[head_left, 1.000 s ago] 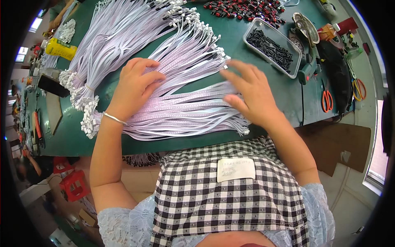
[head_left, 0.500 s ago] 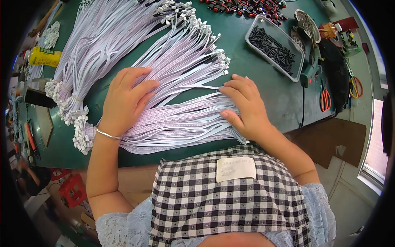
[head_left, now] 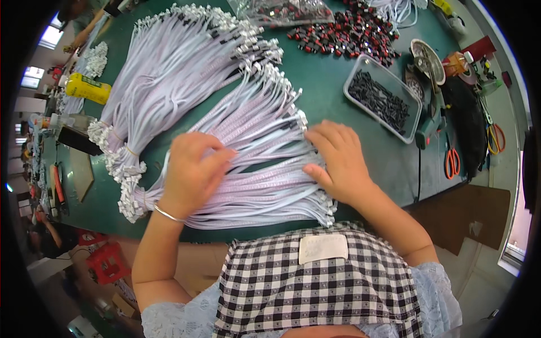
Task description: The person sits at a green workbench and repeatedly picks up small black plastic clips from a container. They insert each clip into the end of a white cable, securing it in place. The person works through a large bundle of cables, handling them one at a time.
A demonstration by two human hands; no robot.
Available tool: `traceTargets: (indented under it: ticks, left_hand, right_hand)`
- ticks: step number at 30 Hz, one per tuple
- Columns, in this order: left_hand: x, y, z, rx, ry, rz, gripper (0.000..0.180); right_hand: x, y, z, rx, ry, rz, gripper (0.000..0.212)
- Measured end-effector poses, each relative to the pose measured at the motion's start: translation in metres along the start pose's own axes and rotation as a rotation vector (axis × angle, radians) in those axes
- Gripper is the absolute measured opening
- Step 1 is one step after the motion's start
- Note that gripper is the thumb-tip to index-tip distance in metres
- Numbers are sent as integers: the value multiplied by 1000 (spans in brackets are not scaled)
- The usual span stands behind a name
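Observation:
A fanned bundle of white flat cables (head_left: 259,186) with small white connectors at both ends lies in front of me. My left hand (head_left: 197,172), a bangle at its wrist, rests over the bundle's middle. Its fingers are bent and drawn together on the cables; how many they grip is hidden. My right hand (head_left: 341,160) lies at the bundle's right end, beside the connector ends. Its fingers are stretched out and the thumb stands apart, with nothing visible held. Behind at the left lies a larger cable bundle (head_left: 169,79), gathered at its near end by a band.
A clear plastic box (head_left: 414,132) of small black tubes stands at the right, near orange-handled scissors (head_left: 452,163). Black and red parts (head_left: 349,34) lie heaped at the back, beside a plastic bag (head_left: 282,12). A yellow bottle (head_left: 87,88) is at the left.
The view has shifted, so more of the table's far side shows. My left fingers have drawn together on the cables. The gap in the near bundle has narrowed beside my right hand.

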State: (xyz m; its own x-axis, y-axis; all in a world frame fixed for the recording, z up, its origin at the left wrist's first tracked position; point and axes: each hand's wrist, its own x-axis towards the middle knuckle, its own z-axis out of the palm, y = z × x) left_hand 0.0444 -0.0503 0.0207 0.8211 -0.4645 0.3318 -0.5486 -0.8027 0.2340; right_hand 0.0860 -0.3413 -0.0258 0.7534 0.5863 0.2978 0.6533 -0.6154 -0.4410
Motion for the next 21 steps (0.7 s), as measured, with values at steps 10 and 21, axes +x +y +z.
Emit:
traceTargets:
  ticks: [10,21]
  left_hand:
    - [40,27,30,-9,-169,-46,21]
    - [40,27,30,-21,-191,-106,27]
  right_hand:
    - [10,6,-13,84,-111,50,42]
    - [18,7,-7,-19,-93,61,44]
